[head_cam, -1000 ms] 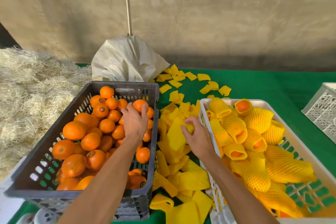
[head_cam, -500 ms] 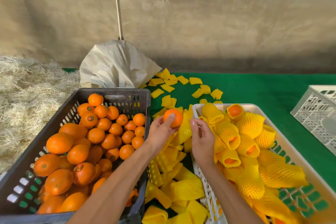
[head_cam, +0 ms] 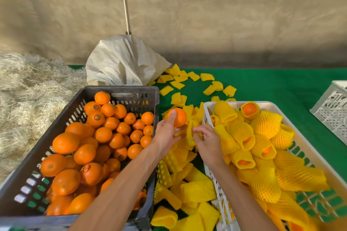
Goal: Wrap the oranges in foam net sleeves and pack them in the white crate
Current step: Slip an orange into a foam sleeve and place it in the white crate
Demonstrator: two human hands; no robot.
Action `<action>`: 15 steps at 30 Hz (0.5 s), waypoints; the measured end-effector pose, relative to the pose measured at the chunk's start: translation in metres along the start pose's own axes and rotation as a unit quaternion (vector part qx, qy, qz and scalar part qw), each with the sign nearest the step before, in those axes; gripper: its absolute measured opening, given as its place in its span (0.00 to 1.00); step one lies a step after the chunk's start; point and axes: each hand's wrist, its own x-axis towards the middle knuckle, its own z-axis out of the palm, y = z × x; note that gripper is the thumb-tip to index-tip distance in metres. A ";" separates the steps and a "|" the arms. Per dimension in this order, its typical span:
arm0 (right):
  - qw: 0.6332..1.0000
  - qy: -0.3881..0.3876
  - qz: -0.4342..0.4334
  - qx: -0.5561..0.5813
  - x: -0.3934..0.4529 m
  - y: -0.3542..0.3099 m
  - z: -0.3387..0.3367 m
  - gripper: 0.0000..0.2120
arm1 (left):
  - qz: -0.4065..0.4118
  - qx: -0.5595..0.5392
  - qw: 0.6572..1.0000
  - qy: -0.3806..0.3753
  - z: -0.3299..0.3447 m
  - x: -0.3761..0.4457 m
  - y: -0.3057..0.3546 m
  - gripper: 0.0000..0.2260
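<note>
One orange, one sleeve; two hands.

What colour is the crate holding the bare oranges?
Dark grey, a slotted plastic crate; the bare oranges fill it. Head view, the only one.

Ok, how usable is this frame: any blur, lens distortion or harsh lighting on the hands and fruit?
Head view: the left hand, its orange and the right hand on the foam sleeve are sharp; lighting is soft, without glare or hard shadows; wide-angle bowing shows at the edges, where the white crate stretches.
</note>
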 end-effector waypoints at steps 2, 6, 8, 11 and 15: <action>0.999 -0.019 0.023 -0.028 0.000 0.001 0.001 0.09 | -0.010 0.031 0.999 -0.015 0.001 -0.001 0.000 0.30; 0.995 -0.081 0.038 -0.038 -0.002 0.002 0.003 0.17 | -0.010 0.053 0.998 -0.033 0.002 -0.002 -0.002 0.35; 0.992 -0.100 0.059 -0.046 -0.003 0.003 0.004 0.20 | -0.007 0.047 0.998 -0.047 0.003 -0.003 -0.002 0.34; 0.992 -0.091 0.068 -0.052 -0.003 0.001 0.004 0.25 | 0.000 0.070 0.995 -0.073 0.003 -0.005 -0.002 0.36; 0.994 -0.060 0.086 -0.033 -0.005 -0.003 0.005 0.29 | 0.001 0.120 0.985 -0.124 0.003 -0.012 -0.002 0.41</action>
